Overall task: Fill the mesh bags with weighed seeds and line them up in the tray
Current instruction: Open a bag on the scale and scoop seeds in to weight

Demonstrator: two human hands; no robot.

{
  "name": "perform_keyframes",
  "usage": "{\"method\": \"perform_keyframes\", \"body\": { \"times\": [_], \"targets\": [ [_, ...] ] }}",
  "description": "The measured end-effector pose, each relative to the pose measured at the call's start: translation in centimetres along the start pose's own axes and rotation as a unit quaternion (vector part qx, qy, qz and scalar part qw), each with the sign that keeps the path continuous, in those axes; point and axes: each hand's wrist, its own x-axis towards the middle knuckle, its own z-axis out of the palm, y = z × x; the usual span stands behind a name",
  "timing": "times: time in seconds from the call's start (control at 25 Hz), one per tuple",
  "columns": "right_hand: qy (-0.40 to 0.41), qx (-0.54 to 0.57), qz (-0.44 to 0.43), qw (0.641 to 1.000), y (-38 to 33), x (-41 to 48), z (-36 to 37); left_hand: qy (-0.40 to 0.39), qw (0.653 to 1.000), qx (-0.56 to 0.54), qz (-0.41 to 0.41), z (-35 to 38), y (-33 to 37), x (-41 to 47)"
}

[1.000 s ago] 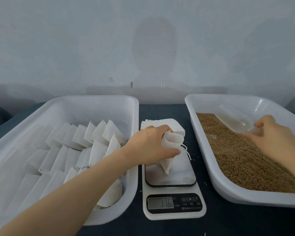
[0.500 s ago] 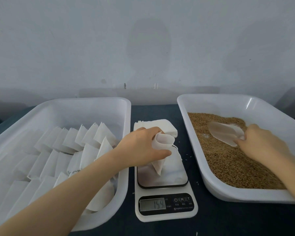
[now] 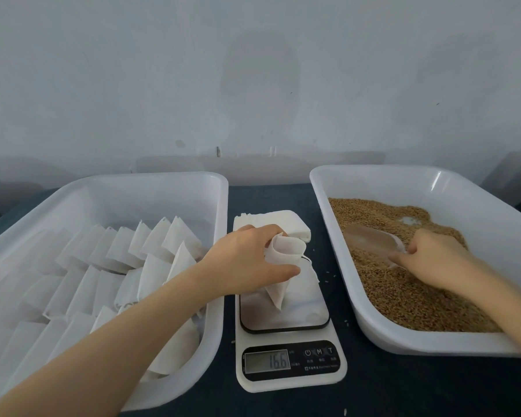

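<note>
Two grips: left fingers point(image 3: 278, 270) pinched on mesh bag point(image 3: 287, 251) over scale point(image 3: 289, 383), right fingers point(image 3: 417, 239) round scoop point(image 3: 369, 238).

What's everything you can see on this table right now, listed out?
Left tray: one, white, left.
Lined-up bags: many, white, in left tray.
Seed tray: one, white, right.
Seeds: heap, brown, in seed tray.
Scoop: one, translucent, in seeds.
Scale: one, white, between trays.
Flat bags: one stack, white, behind scale.
Mesh bag: one, white, held open on scale.
Table: one, dark, underneath.
Left hand: one, holds mesh bag.
Right hand: one, grips scoop.
</note>
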Motion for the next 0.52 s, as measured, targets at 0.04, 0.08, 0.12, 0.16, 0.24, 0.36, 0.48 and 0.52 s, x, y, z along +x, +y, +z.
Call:
{"method": "perform_keyframes", "body": {
  "times": [0.04,0.08,0.12,0.16,0.24,0.36,0.48,0.52],
  "targets": [
    [-0.005,0.004,0.002,1.0,-0.1,-0.1,-0.1,0.001,1.0,0.001,0.001,0.0,0.0,0.0],
    [-0.011,0.006,0.004,1.0,-0.2,-0.2,-0.2,0.003,1.0,0.003,0.001,0.0,0.0,0.0],
    [-0.017,0.005,0.004,1.0,-0.3,-0.3,-0.3,0.004,1.0,0.004,0.001,0.0,0.0,0.0],
    [-0.025,0.002,0.005,1.0,-0.4,-0.3,-0.4,0.003,1.0,0.004,0.0,0.0,0.0,0.0],
    [-0.042,0.01,0.014,0.999,-0.8,-0.7,-0.5,0.001,1.0,0.003,0.0,0.0,0.0,0.0],
    [-0.043,0.076,0.034,0.996,-1.0,-1.1,-0.5,0.0,1.0,0.005,0.001,0.0,0.0,0.0],
    [-0.047,0.128,0.05,0.989,-1.0,-1.1,-0.5,0.002,1.0,0.005,0.0,0.0,0.1,0.0],
    [-0.048,0.138,0.055,0.988,-0.9,-1.0,-0.6,0.003,1.0,0.006,0.0,0.0,0.1,0.0]
  ]
}}
